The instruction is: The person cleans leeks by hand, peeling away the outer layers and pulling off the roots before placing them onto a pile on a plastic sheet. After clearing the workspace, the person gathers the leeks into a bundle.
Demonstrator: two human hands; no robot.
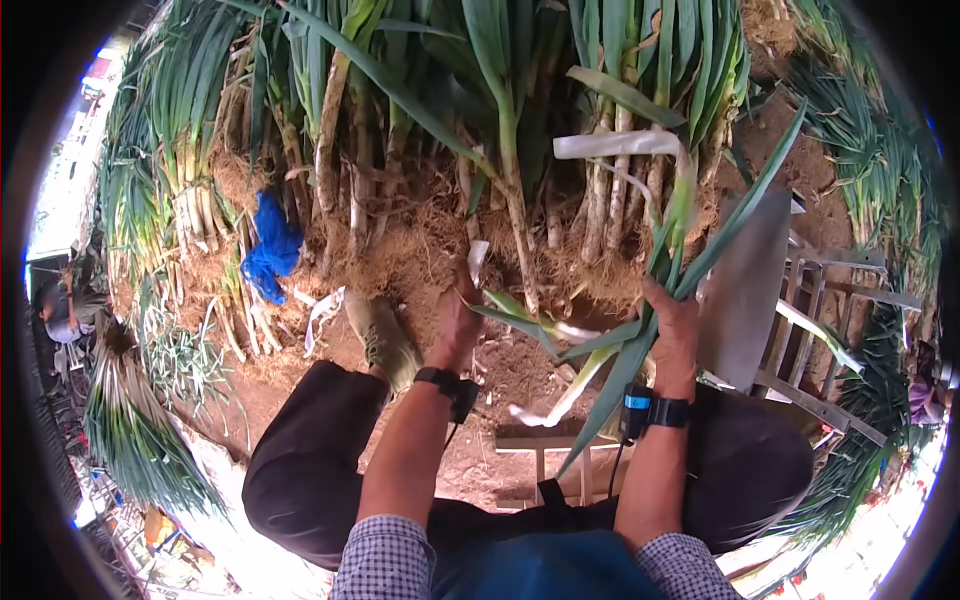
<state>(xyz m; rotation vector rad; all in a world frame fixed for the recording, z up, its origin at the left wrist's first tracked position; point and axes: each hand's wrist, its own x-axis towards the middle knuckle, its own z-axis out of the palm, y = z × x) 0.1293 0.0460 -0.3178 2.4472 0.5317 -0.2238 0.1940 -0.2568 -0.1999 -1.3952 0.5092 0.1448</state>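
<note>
Leafy leek stalks (660,262) are gripped in my right hand (674,330), its fingers closed around them. Long green leaves reach up and down from this grip, and a pale strip (615,145) bends off near the top. My left hand (456,325) is closed above the soil, with a whitish strip of peel (478,262) sticking up at its fingertips. Between the hands, a pale stalk end (565,395) points down to the left. Rooted leeks (515,225) stand bunched upright just beyond both hands.
A grey metal plate (742,300) and a metal frame (815,310) stand at the right. Blue cloth (272,248) lies among roots on the left. My shoe (382,335) is on the soil. More leeks (140,430) lie at left; another person (68,315) shows at the edge.
</note>
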